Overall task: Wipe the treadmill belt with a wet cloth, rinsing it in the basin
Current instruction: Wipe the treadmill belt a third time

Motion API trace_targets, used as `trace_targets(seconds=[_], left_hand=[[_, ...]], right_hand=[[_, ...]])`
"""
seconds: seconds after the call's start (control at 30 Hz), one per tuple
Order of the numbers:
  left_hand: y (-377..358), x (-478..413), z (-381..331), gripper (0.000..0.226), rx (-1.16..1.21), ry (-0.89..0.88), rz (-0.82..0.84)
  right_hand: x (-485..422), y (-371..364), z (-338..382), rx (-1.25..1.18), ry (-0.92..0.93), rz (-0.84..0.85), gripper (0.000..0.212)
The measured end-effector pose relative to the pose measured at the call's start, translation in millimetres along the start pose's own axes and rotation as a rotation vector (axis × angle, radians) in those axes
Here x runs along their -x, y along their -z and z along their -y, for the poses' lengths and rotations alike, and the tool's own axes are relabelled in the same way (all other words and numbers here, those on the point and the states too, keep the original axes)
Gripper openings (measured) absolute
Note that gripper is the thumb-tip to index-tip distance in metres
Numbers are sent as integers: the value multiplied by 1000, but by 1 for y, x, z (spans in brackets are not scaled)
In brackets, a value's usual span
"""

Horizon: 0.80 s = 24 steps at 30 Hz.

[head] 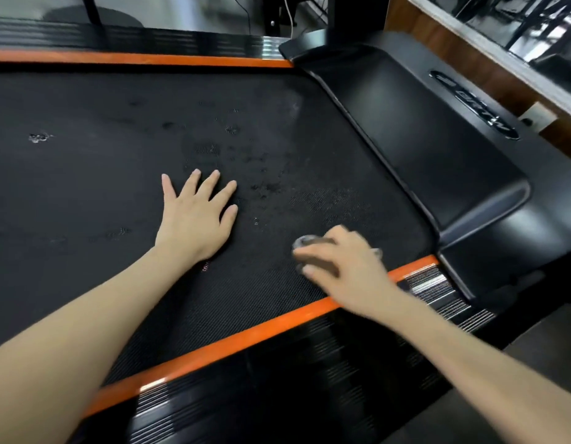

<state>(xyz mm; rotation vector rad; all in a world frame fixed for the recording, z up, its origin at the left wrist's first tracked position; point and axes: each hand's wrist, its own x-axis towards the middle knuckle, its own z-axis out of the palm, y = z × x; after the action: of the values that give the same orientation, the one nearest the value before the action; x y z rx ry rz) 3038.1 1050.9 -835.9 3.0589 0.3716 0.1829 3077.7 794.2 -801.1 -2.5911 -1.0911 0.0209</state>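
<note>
The left hand (197,219) lies flat, palm down, on the black textured treadmill belt (101,174) just left of the frame's centre. Its fingers are straight and spread wide, and it holds nothing. The bare forearm runs back to the lower left corner.

The right hand (345,267), lower right of centre, is blurred. Its fingers and thumb curl around a small crumpled grey-brown cloth (313,243), which shows at the fingertips and is pressed against the belt. Hand and cloth sit near the belt's lower right corner, just above the near orange edge strip (245,338). That forearm crosses the strip toward the lower right corner.

Between and above the two hands the belt carries darker damp patches and small droplets (255,161). A small pale fleck (39,137) lies well to the left on the belt.

Below the near orange strip runs a black ribbed side rail (277,379) with shiny grooves. A second orange strip (149,58) borders the belt's far edge near the top of the frame, with another ribbed rail beyond it.

To the right, a glossy black plastic motor cover (422,149) meets the end of the belt, and it bears an oval logo badge (473,104) whose lettering is too blurred to read. In the upper right corner is a brown wooden wall panel (470,56) with a pale socket plate (537,116).
</note>
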Motion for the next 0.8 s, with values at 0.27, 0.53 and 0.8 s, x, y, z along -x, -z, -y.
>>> trace_targets(seconds=[0.27,0.53,0.8], left_hand=[[2,1,1,56,-12,-3,32],[2,-1,0,53,34,1,28],[8,-12,36,68,148,68,-93]], right_hand=[[-35,-1,-30,4,-6,-64,45],[-62,-26,17,149,-80,-226,30],[-127,-18,-22,217,-161,-219,35]])
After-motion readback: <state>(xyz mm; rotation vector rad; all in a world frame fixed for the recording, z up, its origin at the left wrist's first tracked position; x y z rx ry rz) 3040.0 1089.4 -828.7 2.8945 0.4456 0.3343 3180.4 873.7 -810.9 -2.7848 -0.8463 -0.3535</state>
